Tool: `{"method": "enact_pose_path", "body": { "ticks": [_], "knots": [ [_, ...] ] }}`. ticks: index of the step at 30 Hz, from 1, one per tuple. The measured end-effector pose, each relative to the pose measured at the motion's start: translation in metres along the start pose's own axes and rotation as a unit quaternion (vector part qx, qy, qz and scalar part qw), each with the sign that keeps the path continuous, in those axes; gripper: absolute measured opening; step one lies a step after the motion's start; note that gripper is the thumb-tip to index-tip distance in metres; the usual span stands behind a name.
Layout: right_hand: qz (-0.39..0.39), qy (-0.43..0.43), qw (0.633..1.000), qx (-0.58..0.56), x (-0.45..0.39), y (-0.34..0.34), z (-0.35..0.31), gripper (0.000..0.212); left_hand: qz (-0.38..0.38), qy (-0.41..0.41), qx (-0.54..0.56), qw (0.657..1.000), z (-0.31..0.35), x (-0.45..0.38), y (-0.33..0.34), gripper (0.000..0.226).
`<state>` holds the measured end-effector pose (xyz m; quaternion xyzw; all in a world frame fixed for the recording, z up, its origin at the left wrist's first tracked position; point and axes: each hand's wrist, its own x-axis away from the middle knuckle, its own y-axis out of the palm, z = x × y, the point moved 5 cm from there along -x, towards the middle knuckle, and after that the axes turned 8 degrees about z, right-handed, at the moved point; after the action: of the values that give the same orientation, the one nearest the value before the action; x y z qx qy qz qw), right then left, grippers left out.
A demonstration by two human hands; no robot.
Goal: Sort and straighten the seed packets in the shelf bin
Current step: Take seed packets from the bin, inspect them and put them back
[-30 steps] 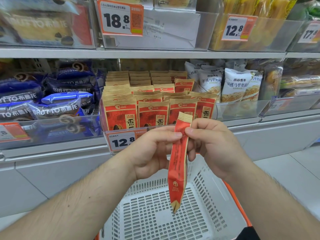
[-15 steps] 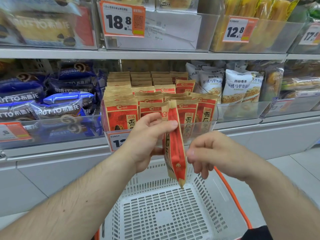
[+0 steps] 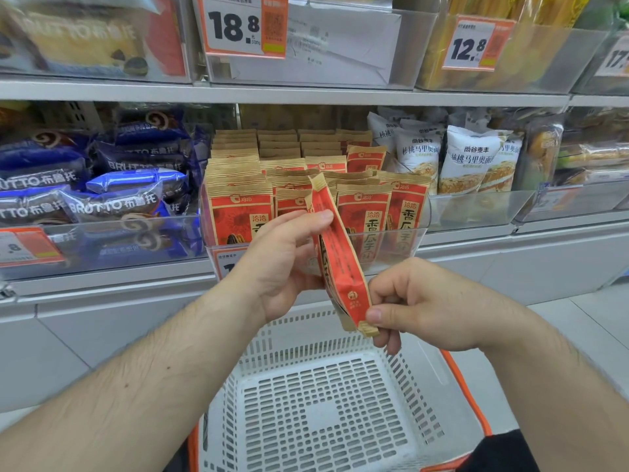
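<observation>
1. Seed packet (image 3: 340, 257), red and tan, is held edge-on and tilted, just in front of the clear shelf bin (image 3: 391, 240) at centre.
2. Left hand (image 3: 282, 264) grips its upper half; right hand (image 3: 415, 308) pinches the bottom seam.
3. Step in hand appears to be squaring 1 packet; next it likely needs turning face-forward and slotting upright into the front row (image 3: 364, 212).
</observation>
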<state>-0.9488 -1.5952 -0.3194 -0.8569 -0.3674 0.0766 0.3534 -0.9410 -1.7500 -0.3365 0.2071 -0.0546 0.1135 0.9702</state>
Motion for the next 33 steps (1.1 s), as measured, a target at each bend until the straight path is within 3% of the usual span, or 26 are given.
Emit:
{"method": "enact_pose_path", "body": {
  "ticks": [6, 8, 12, 15, 17, 21, 26, 28, 33],
  "knots": [
    [0.002, -0.020, 0.999, -0.050, -0.002, -0.001, 0.004, 0.015, -0.005, 0.009, 0.001, 1.000, 0.001, -0.001, -0.001, 0.030],
    [0.034, -0.033, 0.994, -0.102, -0.002, -0.007, 0.004, 0.014, -0.024, 0.014, 0.018, 0.999, 0.003, -0.002, -0.003, 0.041],
    [0.147, 0.024, 0.972, -0.184, -0.010, -0.018, 0.023, 0.059, -0.130, 0.010, 0.080, 0.988, 0.003, 0.001, 0.001, 0.066],
    [0.058, 0.035, 0.957, -0.283, -0.015, 0.000, 0.023, 0.071, -0.185, 0.005, 0.086, 0.979, -0.001, 0.003, 0.005, 0.078],
    [0.029, 0.023, 0.950, -0.311, -0.017, 0.008, 0.020, 0.069, -0.199, -0.002, 0.096, 0.975, -0.002, 0.002, 0.006, 0.083],
    [0.098, 0.035, 0.956, -0.276, -0.019, 0.004, 0.022, 0.041, -0.162, 0.005, 0.090, 0.983, 0.001, 0.000, 0.002, 0.064],
    [0.181, 0.068, 0.959, -0.205, -0.019, -0.001, 0.025, 0.017, -0.012, 0.016, -0.033, 0.999, 0.002, -0.004, -0.007, 0.036],
    [0.199, 0.078, 0.955, -0.206, -0.020, -0.002, 0.027, 0.010, 0.007, 0.006, -0.038, 0.999, 0.000, -0.004, -0.007, 0.033],
    [0.250, 0.076, 0.941, -0.213, -0.021, -0.010, 0.030, 0.021, 0.009, -0.030, -0.018, 0.999, -0.005, -0.005, -0.006, 0.032]
  ]
}}
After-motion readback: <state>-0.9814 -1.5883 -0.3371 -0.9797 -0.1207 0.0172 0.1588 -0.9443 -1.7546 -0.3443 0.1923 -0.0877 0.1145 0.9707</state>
